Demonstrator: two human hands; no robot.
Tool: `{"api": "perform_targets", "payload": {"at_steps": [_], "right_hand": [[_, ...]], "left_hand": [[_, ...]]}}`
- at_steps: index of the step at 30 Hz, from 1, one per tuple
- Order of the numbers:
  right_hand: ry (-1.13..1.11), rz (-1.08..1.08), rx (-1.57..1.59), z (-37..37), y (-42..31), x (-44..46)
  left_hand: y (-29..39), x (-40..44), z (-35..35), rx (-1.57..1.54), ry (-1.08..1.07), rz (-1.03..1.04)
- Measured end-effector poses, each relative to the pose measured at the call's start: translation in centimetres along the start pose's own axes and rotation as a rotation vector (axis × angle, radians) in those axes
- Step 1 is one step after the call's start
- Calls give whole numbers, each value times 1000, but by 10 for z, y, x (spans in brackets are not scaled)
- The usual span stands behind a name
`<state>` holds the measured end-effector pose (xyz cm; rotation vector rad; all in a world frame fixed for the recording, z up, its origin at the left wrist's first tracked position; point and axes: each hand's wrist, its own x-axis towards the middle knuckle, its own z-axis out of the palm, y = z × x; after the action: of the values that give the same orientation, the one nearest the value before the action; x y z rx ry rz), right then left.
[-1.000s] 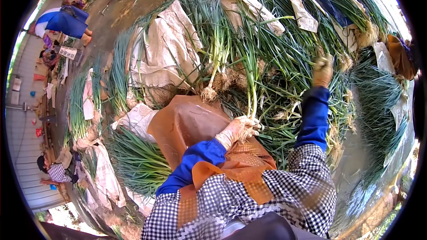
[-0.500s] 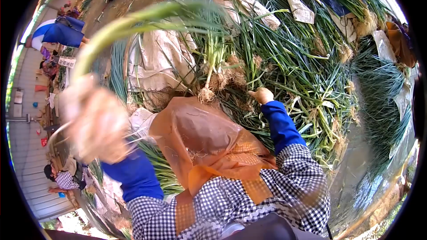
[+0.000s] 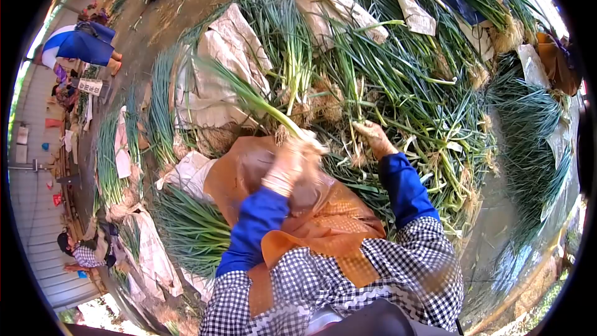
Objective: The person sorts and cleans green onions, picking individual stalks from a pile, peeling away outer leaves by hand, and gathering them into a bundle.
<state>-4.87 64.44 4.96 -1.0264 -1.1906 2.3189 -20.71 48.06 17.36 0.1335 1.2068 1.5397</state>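
My left hand (image 3: pixel 297 160), blurred by motion, is closed round the root end of a green onion stalk (image 3: pixel 264 104) above the brown apron (image 3: pixel 249 171). The stalk's leaves point up and left over a pale sack (image 3: pixel 233 50). My right hand (image 3: pixel 373 137) reaches to the roots of onions (image 3: pixel 356 96) at the edge of the heap; its fingers are bent and partly hidden among stems. Left of that hand lie muddy root clumps (image 3: pixel 326 102).
Loose green onions (image 3: pixel 429 99) spread in front and to the right. A green bundle (image 3: pixel 189 227) lies at the left beside a white cloth (image 3: pixel 189 171). People, one in blue (image 3: pixel 87 43) and one in checks (image 3: pixel 87 255), are at far left.
My left hand swung far left with a blurred stalk and is now back over the apron, holding a stalk. My right hand moved from the upper heap to the nearer roots.
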Motion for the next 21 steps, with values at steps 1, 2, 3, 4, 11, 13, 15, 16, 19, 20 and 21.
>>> {"api": "perform_targets", "payload": {"at_steps": [1, 2, 3, 4, 11, 13, 15, 16, 19, 20, 21], "right_hand": [[-29, 12, -10, 12, -14, -14], [-69, 1, -22, 8, 1, -3], [-104, -4, -39, 28, -22, -24], [-94, 17, -129, 36, -20, -25], [165, -354, -484, 15, 36, 80], [373, -776, -1550, 30, 16, 53], [356, -324, -1259, 65, -17, 9], [214, -404, -947, 68, -18, -16], [99, -97, -358, 60, -62, -95], [183, -233, -341, 25, -60, -100], [272, -379, -322, -11, -60, -104]], "left_hand": [[-23, 5, 9, 46, 12, -60], [-46, 9, 9, 90, -2, -104], [-69, 12, 7, 133, -15, -151], [-94, 13, 7, 32, -6, -159], [-121, 20, 7, 67, 125, 12], [-135, 37, -8, 203, 157, 53], [-126, 37, -2, -158, 259, -7], [-122, 35, 1, -247, 254, -8], [-135, 44, -16, -180, 191, 89], [-128, 38, -5, 22, 263, 187], [-122, 33, 0, -196, 222, 101]]}}
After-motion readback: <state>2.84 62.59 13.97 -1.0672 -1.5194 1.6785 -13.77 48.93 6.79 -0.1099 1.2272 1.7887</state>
